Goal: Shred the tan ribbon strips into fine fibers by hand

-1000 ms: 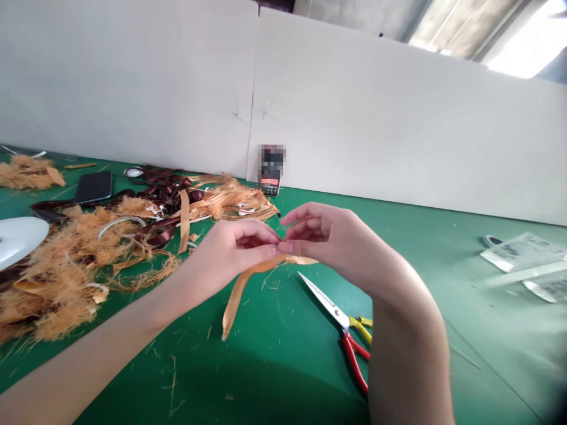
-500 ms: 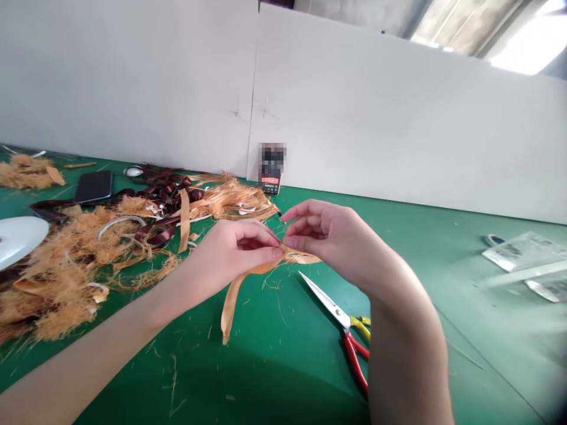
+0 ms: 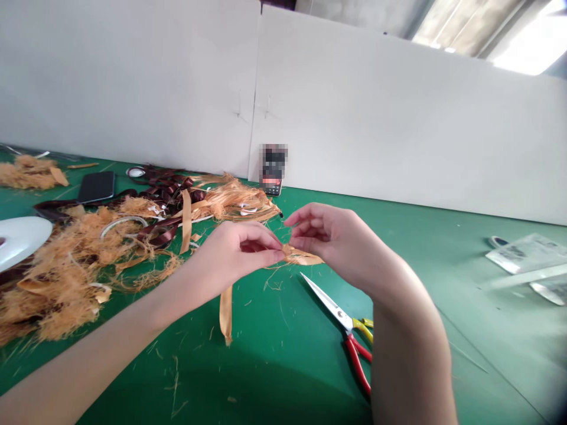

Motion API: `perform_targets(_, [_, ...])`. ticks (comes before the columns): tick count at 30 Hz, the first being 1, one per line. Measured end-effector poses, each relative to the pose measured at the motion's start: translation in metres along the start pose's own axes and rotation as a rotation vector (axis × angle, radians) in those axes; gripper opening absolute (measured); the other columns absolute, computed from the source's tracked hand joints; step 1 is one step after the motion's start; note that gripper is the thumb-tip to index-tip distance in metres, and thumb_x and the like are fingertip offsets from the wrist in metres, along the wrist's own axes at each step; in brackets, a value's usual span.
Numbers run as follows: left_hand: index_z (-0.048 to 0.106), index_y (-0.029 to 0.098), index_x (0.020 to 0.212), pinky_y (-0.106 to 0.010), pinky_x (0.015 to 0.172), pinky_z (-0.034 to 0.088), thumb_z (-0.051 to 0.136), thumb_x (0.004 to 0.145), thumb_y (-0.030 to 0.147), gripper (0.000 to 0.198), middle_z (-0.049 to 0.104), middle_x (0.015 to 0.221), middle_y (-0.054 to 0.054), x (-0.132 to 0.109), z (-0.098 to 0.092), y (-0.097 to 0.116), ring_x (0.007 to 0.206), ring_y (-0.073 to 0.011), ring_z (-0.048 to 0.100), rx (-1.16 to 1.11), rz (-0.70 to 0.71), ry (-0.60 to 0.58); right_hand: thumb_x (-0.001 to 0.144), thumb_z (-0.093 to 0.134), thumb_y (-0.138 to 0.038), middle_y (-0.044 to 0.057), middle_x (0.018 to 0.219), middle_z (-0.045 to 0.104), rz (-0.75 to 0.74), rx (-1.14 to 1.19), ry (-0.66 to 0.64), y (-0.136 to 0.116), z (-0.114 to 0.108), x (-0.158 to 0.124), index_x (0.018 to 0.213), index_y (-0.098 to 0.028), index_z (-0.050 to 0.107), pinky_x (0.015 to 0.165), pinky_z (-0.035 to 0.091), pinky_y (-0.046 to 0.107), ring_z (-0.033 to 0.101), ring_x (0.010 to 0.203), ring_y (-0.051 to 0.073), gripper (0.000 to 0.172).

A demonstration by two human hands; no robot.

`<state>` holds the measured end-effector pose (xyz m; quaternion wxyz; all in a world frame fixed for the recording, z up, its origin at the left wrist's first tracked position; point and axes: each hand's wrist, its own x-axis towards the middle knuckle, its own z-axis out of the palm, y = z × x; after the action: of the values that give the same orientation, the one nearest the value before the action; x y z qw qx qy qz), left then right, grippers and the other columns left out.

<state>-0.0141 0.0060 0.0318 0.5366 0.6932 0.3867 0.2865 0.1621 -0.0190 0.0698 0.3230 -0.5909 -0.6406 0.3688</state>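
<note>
Ribbon looks light, soft, fray-prone, best pinched mid-length; left hand fingertips clamped on it, right hand grip can't tell.

The green table bears tan fibres and 1 pair of scissors.

Near the centre of the green surface, a tan ribbon is pinched by the fingers of the left hand, one end pointed toward seven o'clock. The right hand is held just beside; its grip cannot be made out. From the hands, scissors are laid at five o'clock, a phone is propped at twelve, and frayed fibre is heaped at nine.
</note>
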Motion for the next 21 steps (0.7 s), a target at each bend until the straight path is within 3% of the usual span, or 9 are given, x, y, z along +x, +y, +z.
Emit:
perform_targets(6, [0.071, 0.02, 0.081, -0.031, 0.079, 0.051, 0.067, 0.077, 0.032, 0.013, 0.07, 0.094, -0.003, 0.0007, 0.0002, 0.0002, 0.089, -0.02, 0.065, 0.028, -0.019, 0.01, 0.083, 0.055, -0.014, 0.002, 0.077, 0.065, -0.017, -0.119, 0.008, 0.0025, -0.0013, 0.0004, 0.083, -0.018, 0.061, 0.064, 0.046, 0.026, 0.062, 0.074, 0.014, 0.007])
perform_targets(10, [0.071, 0.021, 0.079, -0.033, 0.077, 0.051, 0.068, 0.075, 0.033, 0.013, 0.07, 0.087, -0.001, 0.0012, 0.0008, -0.0008, 0.085, -0.0199, 0.066, 0.011, -0.029, 0.029, 0.085, 0.056, -0.033, -0.001, 0.072, 0.065, 0.002, -0.212, -0.053, -0.0016, 0.0001, -0.0019, 0.079, -0.02, 0.064, 0.057, 0.04, 0.025, 0.055, 0.065, 0.013, 0.016])
perform_targets(13, [0.071, 0.02, 0.079, -0.032, 0.075, 0.051, 0.069, 0.074, 0.035, 0.015, 0.069, 0.084, -0.001, 0.0009, 0.001, 0.0001, 0.082, -0.0195, 0.065, 0.006, -0.036, 0.028, 0.081, 0.062, -0.029, -0.003, 0.07, 0.064, 0.007, -0.224, -0.091, -0.005, 0.001, -0.003, 0.075, -0.021, 0.064, 0.056, 0.039, 0.023, 0.052, 0.063, 0.01, 0.011])
perform_targets(18, [0.07, 0.02, 0.079, -0.031, 0.071, 0.05, 0.067, 0.076, 0.035, 0.016, 0.067, 0.085, -0.001, 0.0001, 0.0006, 0.0019, 0.08, -0.0184, 0.063, 0.039, -0.001, 0.072, 0.081, 0.061, -0.025, -0.007, 0.055, 0.049, -0.019, -0.291, -0.055, -0.0062, 0.0008, -0.0029, 0.065, -0.019, 0.059, 0.048, 0.03, 0.021, 0.036, 0.052, 0.007, 0.018])
perform_targets(21, [0.069, 0.019, 0.081, -0.032, 0.072, 0.05, 0.067, 0.076, 0.035, 0.016, 0.067, 0.085, -0.001, 0.0004, 0.0008, 0.0015, 0.081, -0.0195, 0.064, 0.034, -0.016, 0.06, 0.083, 0.058, -0.025, -0.006, 0.057, 0.05, -0.016, -0.298, -0.068, -0.0051, 0.0011, -0.0027, 0.067, -0.02, 0.059, 0.048, 0.03, 0.021, 0.037, 0.053, 0.007, 0.017])
